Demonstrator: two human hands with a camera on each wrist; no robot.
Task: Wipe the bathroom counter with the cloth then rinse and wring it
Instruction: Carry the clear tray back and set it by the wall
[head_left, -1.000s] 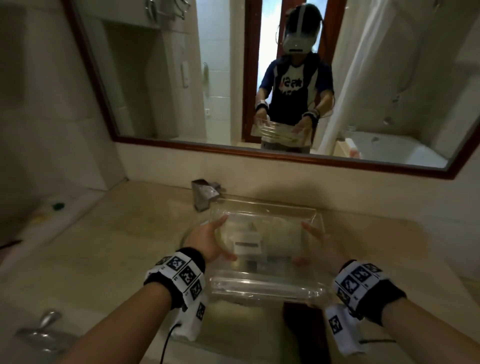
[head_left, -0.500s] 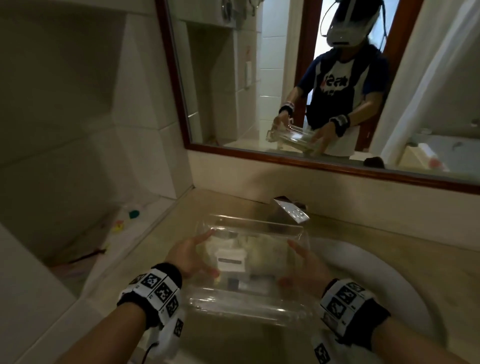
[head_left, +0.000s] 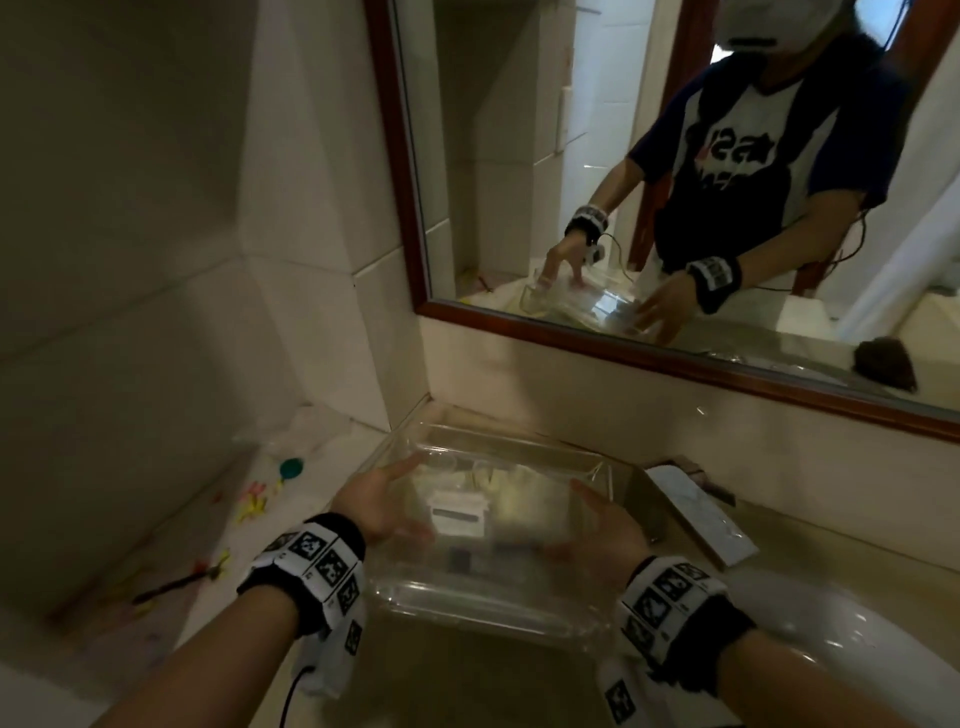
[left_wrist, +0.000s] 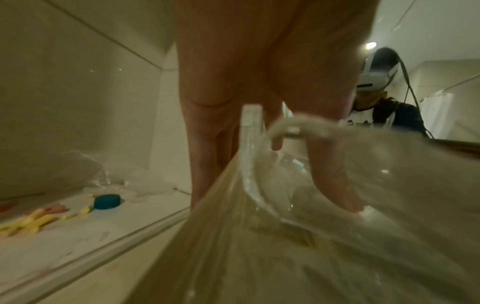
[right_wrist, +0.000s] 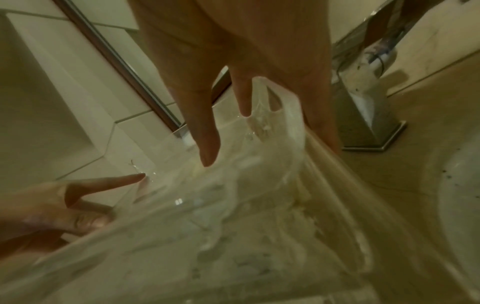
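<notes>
Evidently both hands are busy with clearing, not wiping: the left hand and right hand are spread apart, each clamped on one side wall of a clear plastic tray, thumbs inside and fingers outside, carrying it level between them above the counter, probably to bare the surface. Small packets seem to lie inside, though blur hides detail. No cloth shows near either hand.

Motion blur smears the clear tray's contents beyond telling.
</notes>
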